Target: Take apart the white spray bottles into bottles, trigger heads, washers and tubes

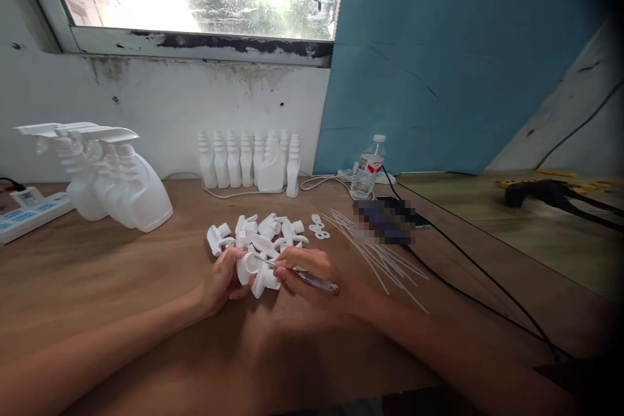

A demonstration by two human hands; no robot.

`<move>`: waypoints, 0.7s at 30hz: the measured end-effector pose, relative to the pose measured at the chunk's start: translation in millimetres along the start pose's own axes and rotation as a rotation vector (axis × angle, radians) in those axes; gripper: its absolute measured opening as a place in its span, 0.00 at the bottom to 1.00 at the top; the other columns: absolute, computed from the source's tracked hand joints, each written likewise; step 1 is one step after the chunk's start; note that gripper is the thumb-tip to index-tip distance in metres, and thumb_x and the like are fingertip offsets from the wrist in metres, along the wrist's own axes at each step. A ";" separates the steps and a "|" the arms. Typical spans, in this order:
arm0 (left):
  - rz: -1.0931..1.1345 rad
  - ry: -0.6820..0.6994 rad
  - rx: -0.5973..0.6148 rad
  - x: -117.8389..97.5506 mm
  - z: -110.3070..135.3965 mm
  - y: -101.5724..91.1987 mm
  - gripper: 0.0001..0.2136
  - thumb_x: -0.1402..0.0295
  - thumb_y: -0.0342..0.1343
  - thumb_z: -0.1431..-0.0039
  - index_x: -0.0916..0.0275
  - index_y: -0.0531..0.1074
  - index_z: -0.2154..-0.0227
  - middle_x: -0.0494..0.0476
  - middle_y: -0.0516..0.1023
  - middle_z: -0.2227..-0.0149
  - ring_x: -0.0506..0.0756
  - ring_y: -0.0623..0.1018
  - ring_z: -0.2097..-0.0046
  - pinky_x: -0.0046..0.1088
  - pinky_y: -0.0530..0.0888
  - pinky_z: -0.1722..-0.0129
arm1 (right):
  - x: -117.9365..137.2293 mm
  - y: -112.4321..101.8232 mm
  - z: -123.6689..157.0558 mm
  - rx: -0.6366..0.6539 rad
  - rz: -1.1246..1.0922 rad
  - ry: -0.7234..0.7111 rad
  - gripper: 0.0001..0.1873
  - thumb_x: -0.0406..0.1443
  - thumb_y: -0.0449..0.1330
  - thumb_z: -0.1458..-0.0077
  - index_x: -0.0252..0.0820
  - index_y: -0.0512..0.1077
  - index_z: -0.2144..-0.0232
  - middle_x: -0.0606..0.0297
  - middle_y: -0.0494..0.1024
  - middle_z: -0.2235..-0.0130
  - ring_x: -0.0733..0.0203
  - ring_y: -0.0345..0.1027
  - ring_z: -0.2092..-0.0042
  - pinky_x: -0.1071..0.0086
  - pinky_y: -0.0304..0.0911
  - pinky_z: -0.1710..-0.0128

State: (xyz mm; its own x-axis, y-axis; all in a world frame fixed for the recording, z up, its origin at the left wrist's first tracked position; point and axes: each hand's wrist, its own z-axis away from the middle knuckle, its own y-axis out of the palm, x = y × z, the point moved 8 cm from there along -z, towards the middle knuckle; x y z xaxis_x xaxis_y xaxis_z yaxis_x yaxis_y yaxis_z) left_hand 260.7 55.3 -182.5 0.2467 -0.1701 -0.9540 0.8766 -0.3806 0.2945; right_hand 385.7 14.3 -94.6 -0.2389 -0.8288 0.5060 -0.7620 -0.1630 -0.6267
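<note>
My left hand point(221, 283) is closed round a white plastic spray head point(245, 266), held just above the wooden table point(121, 273). My right hand point(307, 273) pinches a thin clear-handled tool point(312, 281) like a pen, its metal tip pointing into the opening of that spray head. Right behind both hands lies a heap of white spray heads point(263, 234). A few small white washers point(318, 226) lie to the right of the heap.
Thin clear tubes point(380, 253) are spread to the right beside a phone point(390, 220). White bottles point(248, 162) line the wall; larger bottles point(112, 182) lie at left near a power strip point(29, 211). A water bottle point(366, 169) and black cables point(463, 273) are at right.
</note>
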 end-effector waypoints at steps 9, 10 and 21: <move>-0.069 0.032 0.067 -7.0 5.1 9.7 0.19 0.55 0.46 0.43 0.65 0.62 0.80 0.50 0.64 0.86 0.43 0.55 0.88 0.17 0.46 0.90 | -14.1 0.7 -0.9 0.060 -0.228 0.276 0.13 0.38 0.54 0.39 0.38 0.68 0.74 0.64 0.74 0.73 0.68 0.66 0.73 0.73 0.60 0.72; -0.068 0.029 0.066 -6.7 5.1 9.5 0.18 0.55 0.46 0.43 0.65 0.62 0.80 0.49 0.64 0.86 0.44 0.55 0.88 0.17 0.46 0.90 | -16.3 0.7 -0.9 0.052 -0.295 0.297 0.13 0.39 0.55 0.40 0.38 0.68 0.74 0.64 0.74 0.73 0.68 0.66 0.73 0.73 0.60 0.72; -0.052 -0.099 0.044 6.9 -1.8 0.8 0.21 0.53 0.47 0.46 0.66 0.64 0.83 0.52 0.65 0.87 0.43 0.54 0.90 0.17 0.44 0.92 | -46.4 17.4 5.0 -0.053 -0.919 0.427 0.09 0.38 0.58 0.42 0.39 0.65 0.71 0.64 0.74 0.73 0.63 0.69 0.72 0.68 0.62 0.71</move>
State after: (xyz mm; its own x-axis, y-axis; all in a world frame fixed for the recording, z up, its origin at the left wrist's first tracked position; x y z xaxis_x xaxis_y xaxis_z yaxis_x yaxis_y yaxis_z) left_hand 263.9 55.4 -188.9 0.1576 -0.2370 -0.9586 0.8675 -0.4306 0.2491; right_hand 386.5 47.3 -132.0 0.2658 -0.1323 0.9549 -0.7823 -0.6084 0.1335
